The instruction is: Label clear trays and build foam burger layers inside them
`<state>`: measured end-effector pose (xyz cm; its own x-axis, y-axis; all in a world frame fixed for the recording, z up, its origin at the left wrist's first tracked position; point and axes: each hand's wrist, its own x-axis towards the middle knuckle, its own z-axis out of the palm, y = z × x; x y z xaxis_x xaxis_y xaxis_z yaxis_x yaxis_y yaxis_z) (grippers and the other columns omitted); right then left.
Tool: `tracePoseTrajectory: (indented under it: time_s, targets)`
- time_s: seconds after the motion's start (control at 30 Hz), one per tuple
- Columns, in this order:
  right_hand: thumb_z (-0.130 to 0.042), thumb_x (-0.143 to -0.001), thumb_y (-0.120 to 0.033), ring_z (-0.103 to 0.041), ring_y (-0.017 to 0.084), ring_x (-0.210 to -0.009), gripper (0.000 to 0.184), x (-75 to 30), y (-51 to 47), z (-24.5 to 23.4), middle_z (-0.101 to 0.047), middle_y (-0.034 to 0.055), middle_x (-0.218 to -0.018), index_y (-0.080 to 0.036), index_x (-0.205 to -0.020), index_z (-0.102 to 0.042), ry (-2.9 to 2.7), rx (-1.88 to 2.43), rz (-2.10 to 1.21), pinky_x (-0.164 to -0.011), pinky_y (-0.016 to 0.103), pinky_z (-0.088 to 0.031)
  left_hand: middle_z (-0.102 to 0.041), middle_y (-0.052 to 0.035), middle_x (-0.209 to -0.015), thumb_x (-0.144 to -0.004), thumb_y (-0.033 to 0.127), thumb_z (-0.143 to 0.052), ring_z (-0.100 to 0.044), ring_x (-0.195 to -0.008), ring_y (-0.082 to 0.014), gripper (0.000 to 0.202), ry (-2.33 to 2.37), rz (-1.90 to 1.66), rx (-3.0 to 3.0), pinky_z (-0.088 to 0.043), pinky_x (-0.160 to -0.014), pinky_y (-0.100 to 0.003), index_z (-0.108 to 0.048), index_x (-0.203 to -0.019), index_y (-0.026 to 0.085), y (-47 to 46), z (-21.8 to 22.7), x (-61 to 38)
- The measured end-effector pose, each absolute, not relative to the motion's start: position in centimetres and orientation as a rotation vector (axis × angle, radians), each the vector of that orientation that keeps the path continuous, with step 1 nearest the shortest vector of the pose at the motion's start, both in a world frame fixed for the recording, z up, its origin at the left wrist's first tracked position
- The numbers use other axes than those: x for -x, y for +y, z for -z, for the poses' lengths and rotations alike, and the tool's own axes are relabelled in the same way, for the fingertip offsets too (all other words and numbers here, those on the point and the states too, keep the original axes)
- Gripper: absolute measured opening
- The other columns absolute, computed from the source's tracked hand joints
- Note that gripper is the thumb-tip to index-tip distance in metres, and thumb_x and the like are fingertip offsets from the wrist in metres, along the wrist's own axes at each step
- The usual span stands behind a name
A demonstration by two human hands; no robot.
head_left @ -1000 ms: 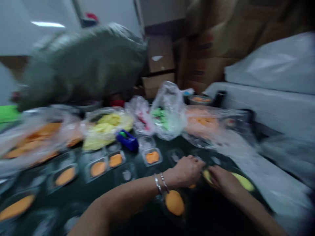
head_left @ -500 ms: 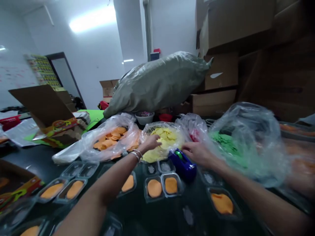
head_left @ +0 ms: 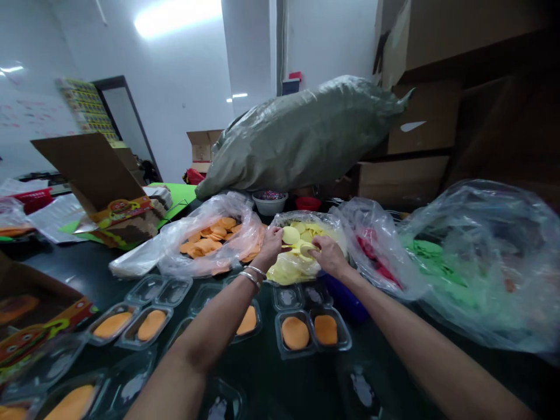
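Observation:
Over an open clear plastic bag (head_left: 340, 228) of thin yellow cut-outs (head_left: 289, 273), both hands work close together. My left hand (head_left: 272, 245) pinches a rounded yellow cut-out (head_left: 290, 235) at its edge. My right hand (head_left: 329, 255) has its fingers closed on another yellow cut-out (head_left: 307, 249); whether the two pieces touch is hard to make out. Under my right wrist sits a blue tape dispenser (head_left: 347, 298), partly hidden. In front of the bag, a clear twin-compartment box (head_left: 280, 350) holds two orange pieces (head_left: 295, 333), one in each compartment.
Left of the yellow bag lies a bag of orange pieces (head_left: 205, 242). To its right are bags with red pieces (head_left: 376, 256) and green pieces (head_left: 431, 256). More clear boxes (head_left: 126, 344) cover the left. A large grey sack (head_left: 301, 137) and a bowl (head_left: 270, 205) stand behind.
My right hand has moved left from beside the tape dispenser to the yellow pieces. Both hands now grip yellow cut-outs above the bag. The camera view has shifted.

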<state>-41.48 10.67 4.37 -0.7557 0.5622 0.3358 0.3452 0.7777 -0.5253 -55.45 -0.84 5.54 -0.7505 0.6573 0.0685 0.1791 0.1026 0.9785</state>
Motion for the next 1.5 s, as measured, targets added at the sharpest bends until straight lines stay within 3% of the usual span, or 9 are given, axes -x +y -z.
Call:
tracePoseTrajectory:
  time_s: [0.1, 0.2, 0.33, 0.5, 0.73, 0.97, 1.27, 1.43, 1.5]
  targets:
    - [-0.059, -0.075, -0.027, -0.058, 0.018, -0.072, 0.009, 37.7, 10.2, -5.9, -0.062, 0.0008, -0.074, -0.019, -0.079, -0.056, -2.4, 0.625, -0.868, -0.065, 0.029, -0.044, -0.063, -0.0056, -0.089, -0.088, 0.022, -0.045, -0.064, -0.069, -0.0115, 0.014, 1.791, -1.643, -0.765, -0.055, -0.065, -0.027, -0.05, -0.1, 0.016, -3.6, -6.3, 52.2]
    - [-0.062, -0.071, -0.029, -0.056, 0.014, -0.059, 0.017, 31.9, 9.5, -7.1, -0.061, -0.0035, -0.066, -0.021, -0.083, -0.053, -2.331, 0.603, -1.154, -0.053, 0.024, -0.043, -0.064, -0.0043, -0.085, -0.08, 0.016, -0.053, -0.064, -0.066, -0.0127, 0.025, 1.643, -1.555, -0.728, -0.054, -0.06, -0.026, -0.052, -0.105, 0.018, -5.3, -6.5, 48.4]
    - [-0.062, -0.07, -0.038, -0.056, 0.012, -0.056, 0.027, 23.6, 7.8, -7.5, -0.062, -0.0033, -0.068, -0.021, -0.088, -0.05, -2.172, 0.649, -1.417, -0.047, 0.021, -0.043, -0.064, -0.0024, -0.075, -0.074, 0.013, -0.055, -0.059, -0.06, -0.0119, 0.023, 1.612, -1.353, -0.945, -0.047, -0.051, -0.02, -0.065, -0.095, 0.016, -5.3, -6.0, 42.4]
    - [-0.068, -0.066, -0.048, -0.061, 0.014, -0.064, 0.04, 15.9, 6.0, -6.6, -0.064, -0.001, -0.077, -0.022, -0.091, -0.051, -1.885, 0.702, -1.649, -0.053, 0.024, -0.05, -0.068, -0.0062, -0.088, -0.077, 0.03, -0.064, -0.061, -0.073, -0.014, 0.023, 1.321, -1.139, -1.096, -0.049, -0.06, -0.023, -0.069, -0.093, 0.014, -3.7, -5.4, 34.7]
    - [-0.069, -0.065, -0.038, -0.057, 0.013, -0.059, 0.028, 9.8, 5.7, -7.2, -0.062, -0.0032, -0.069, -0.02, -0.083, -0.056, -1.814, 0.929, -1.479, -0.049, 0.022, -0.047, -0.065, -0.0054, -0.082, -0.071, 0.034, -0.075, -0.062, -0.07, -0.0149, 0.029, 1.058, -1.198, -0.888, -0.051, -0.067, -0.03, -0.062, -0.087, 0.013, -0.9, -5.4, 26.9]
    - [-0.064, -0.069, -0.034, -0.053, 0.012, -0.051, 0.017, 2.7, 5.4, -8.4, -0.059, -0.0023, -0.061, -0.019, -0.073, -0.058, -2.123, 1.097, -1.063, -0.045, 0.023, -0.042, -0.057, 0.0017, -0.066, -0.074, 0.032, -0.071, -0.054, -0.058, -0.0092, 0.024, 1.204, -1.211, -0.976, -0.043, -0.057, -0.023, -0.057, -0.075, 0.013, -0.5, -6.2, 23.5]
    - [-0.06, -0.067, -0.045, -0.05, 0.013, -0.054, 0.028, -3.6, 6.1, -2.7, -0.053, -0.0024, -0.062, -0.018, -0.072, -0.055, -2.026, 1.286, -1.174, -0.05, 0.026, -0.044, -0.057, 0.0008, -0.07, -0.075, 0.031, -0.066, -0.054, -0.062, -0.0095, 0.019, 1.299, -1.081, -1.034, -0.043, -0.061, -0.022, -0.058, -0.078, 0.014, -2.3, -3.7, 25.5]
    - [-0.057, -0.075, -0.046, -0.054, 0.014, -0.063, 0.036, -2.8, 6.6, -3.3, -0.061, 0.0011, -0.077, -0.018, -0.097, -0.06, -2.019, 1.19, -1.352, -0.053, 0.024, -0.042, -0.058, 0.0021, -0.071, -0.078, 0.032, -0.062, -0.051, -0.06, -0.0105, 0.03, 1.231, -0.741, -1.527, -0.038, -0.055, -0.021, -0.063, -0.105, 0.019, -2.0, -3.2, 23.9]
    - [-0.053, -0.078, -0.05, -0.054, 0.014, -0.06, 0.037, -3.2, 7.0, -3.7, -0.061, 0.0017, -0.074, -0.017, -0.093, -0.062, -1.983, 1.217, -1.435, -0.052, 0.024, -0.041, -0.062, 0.0006, -0.076, -0.08, 0.029, -0.057, -0.054, -0.064, -0.0121, 0.028, 1.237, -0.533, -1.746, -0.039, -0.057, -0.022, -0.067, -0.105, 0.021, -1.5, -3.9, 22.8]
